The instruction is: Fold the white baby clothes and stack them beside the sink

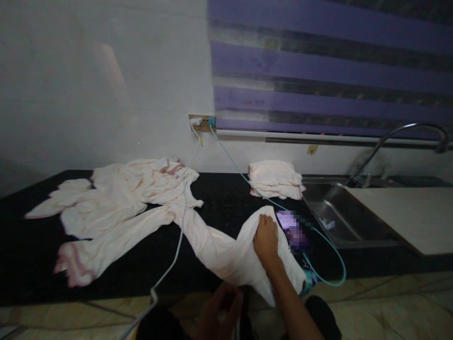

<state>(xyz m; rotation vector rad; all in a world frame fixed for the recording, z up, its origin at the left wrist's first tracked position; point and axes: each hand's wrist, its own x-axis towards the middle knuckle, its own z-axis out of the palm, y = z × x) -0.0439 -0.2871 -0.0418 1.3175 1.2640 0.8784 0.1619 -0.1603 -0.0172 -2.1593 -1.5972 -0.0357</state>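
A long white cloth trails from a heap of similar cloths on the left across the dark counter to its front edge. My right hand is on the right part of this cloth, fingers bent and closed on it near its upper edge. My left hand is low at the counter's front edge, beside the cloth's lower side. Its fingers are curled together in shadow, and what they hold is hidden. Just right of the cloth lies a phone with a lit, blurred screen.
The heap of white cloths has pink-striped edges. A folded cloth stack sits by the wall. A white cable and teal cable run from the wall socket. Right are a steel sink, faucet and pale board.
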